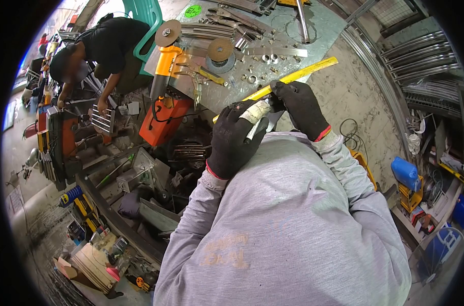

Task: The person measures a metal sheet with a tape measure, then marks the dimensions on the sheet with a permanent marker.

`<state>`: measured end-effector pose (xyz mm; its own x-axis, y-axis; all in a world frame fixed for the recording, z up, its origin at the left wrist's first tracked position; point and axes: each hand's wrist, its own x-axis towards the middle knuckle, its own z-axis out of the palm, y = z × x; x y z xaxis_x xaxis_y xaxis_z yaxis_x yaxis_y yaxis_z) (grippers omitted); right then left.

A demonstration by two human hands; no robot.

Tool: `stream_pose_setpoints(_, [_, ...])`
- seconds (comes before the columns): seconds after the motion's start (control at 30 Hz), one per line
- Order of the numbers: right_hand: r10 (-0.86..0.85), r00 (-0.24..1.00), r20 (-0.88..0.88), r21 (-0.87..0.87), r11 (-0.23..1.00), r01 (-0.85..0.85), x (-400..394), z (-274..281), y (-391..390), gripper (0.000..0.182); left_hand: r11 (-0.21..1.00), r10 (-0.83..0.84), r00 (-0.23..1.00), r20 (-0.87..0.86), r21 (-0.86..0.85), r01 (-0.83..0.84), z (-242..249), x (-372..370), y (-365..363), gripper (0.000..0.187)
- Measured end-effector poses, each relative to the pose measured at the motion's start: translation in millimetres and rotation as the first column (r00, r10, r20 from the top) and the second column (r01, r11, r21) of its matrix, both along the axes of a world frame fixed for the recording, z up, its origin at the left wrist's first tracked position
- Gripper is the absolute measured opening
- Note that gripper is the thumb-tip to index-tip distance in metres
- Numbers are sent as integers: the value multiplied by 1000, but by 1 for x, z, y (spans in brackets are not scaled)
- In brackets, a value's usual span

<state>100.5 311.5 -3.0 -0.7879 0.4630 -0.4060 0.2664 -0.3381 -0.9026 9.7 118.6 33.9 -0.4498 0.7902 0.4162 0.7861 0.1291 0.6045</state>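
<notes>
My left hand [236, 136], in a black glove with a red cuff, is closed in front of my chest. A silvery metal piece [252, 132] shows between its fingers and thumb. Pale wrapping [255, 111] lies along the forefinger side. Close by on the right, my right hand [300, 108], gloved alike, has its fingertips pinched together near the left hand's fingers; what they grip is hidden. Just beyond both hands a yellow bar [313, 69] runs slantwise along the near edge of the metal-topped table [288, 41].
On the table lie an orange angle grinder [165, 64], abrasive discs [220, 50], a yellow-handled tool [211, 75], small metal rings [252, 79] and metal strips [272, 52]. A red-orange box [163, 121] stands left. Another person [112, 46] bends over a metal grille [103, 120]. Racked tubes [420, 56] stand right.
</notes>
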Motion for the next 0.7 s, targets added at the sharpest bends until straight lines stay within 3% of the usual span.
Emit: stream_pose_setpoints(0.7, [5,1000,0,44,999,-5,1,9,-2,40,1000,9,999,34,19,-9,4,0,2,39])
